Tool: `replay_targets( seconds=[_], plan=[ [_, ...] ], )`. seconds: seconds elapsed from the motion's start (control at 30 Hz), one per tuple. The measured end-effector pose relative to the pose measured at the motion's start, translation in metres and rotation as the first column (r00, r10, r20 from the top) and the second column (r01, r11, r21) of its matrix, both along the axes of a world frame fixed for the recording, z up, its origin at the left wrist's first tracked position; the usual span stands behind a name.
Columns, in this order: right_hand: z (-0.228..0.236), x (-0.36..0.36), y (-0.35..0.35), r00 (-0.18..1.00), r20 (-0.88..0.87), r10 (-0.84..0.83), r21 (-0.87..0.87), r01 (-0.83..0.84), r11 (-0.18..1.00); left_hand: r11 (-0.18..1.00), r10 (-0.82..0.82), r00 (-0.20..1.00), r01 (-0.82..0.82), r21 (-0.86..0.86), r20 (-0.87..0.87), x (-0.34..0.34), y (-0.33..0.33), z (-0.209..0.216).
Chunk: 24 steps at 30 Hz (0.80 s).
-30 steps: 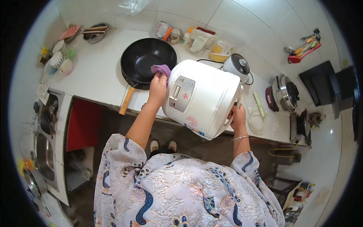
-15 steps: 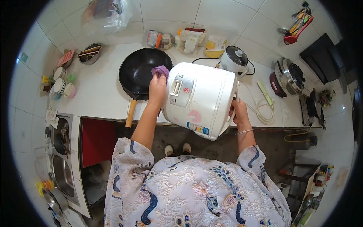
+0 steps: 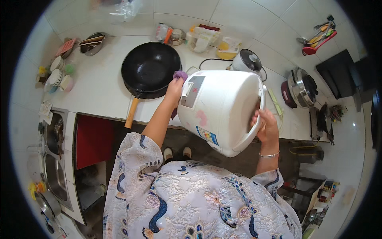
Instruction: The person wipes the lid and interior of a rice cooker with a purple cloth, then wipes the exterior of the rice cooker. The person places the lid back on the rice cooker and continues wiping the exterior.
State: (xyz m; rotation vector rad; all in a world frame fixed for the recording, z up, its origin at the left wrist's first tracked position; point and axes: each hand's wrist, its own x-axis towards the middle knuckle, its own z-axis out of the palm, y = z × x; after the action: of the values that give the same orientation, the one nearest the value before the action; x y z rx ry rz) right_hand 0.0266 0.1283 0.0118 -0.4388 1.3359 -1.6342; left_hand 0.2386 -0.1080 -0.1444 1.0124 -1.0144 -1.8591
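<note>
A white rice cooker (image 3: 223, 107) with pink flower marks and a grey control panel is held tilted on its side, over the counter's front edge. My right hand (image 3: 267, 126) is closed round its carrying handle (image 3: 250, 138) at the right end. Bunched in my left hand (image 3: 174, 91) is a purple cloth (image 3: 180, 75), against the cooker's left end; part of the cloth hangs below, partly hidden. Just left of the cooker sits a black wok (image 3: 150, 65) with a wooden handle (image 3: 132, 112).
Behind the cooker stands a small white electric pot (image 3: 243, 63) with a glass lid. Bagged food (image 3: 202, 39) lines the wall. Cups (image 3: 55, 77) are at the left, above a double sink (image 3: 55, 171). A steel pot (image 3: 300, 87) stands at the right.
The cooker has turned, so more of its right end and handle shows, and it sits slightly lower right in view. My left hand and the cloth have shifted right along its left end.
</note>
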Motion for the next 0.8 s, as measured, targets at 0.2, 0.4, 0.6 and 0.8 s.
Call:
replay_targets(
  seconds=[0.2,0.4,0.6,0.8],
  plan=[
    [-0.002,-0.052,-0.048,0.994,0.094,0.064,0.076,-0.071,0.995,0.911,-0.053,0.992,0.094,0.401,-0.113,-0.028,0.014,-0.065],
    [-0.038,-0.072,-0.061,0.993,0.097,0.071,0.193,-0.089,0.977,0.912,0.005,1.000,-0.001,0.409,-0.008,-0.038,0.021,-0.085],
    [-0.039,-0.082,-0.084,0.972,-0.172,0.161,0.391,-0.083,0.917,0.925,-0.001,0.998,-0.022,0.379,0.060,-0.047,0.012,-0.113],
    [-0.034,-0.067,-0.102,0.891,-0.401,0.213,0.466,-0.001,0.885,0.944,0.164,0.978,-0.194,0.267,0.129,-0.060,0.009,-0.151]
  ],
)
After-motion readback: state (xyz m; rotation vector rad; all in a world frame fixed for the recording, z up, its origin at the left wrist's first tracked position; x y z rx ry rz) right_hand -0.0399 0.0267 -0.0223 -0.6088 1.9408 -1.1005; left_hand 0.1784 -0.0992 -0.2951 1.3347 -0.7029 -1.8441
